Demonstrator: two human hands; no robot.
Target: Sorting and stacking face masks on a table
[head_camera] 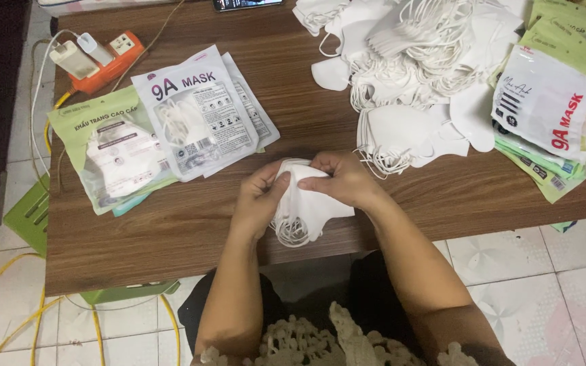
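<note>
Fingers of both hands close on a small stack of white face masks [306, 203] above the near edge of a wooden table [191, 224]: the left hand [258, 200] pinches the stack's left side, the right hand [342, 179] clamps its top, thumb pressed across the fabric. The stack sits between the two palms, its elastic loops hanging free below the fingers. Those loose loops could snag on a finger, or the stack could fan apart if either grip slackens. To the left lie filled mask packets [194, 115], white and green, by an orange power strip [106, 57]; to the right, a heap of loose masks [415, 61] and more packets [554, 108].
</note>
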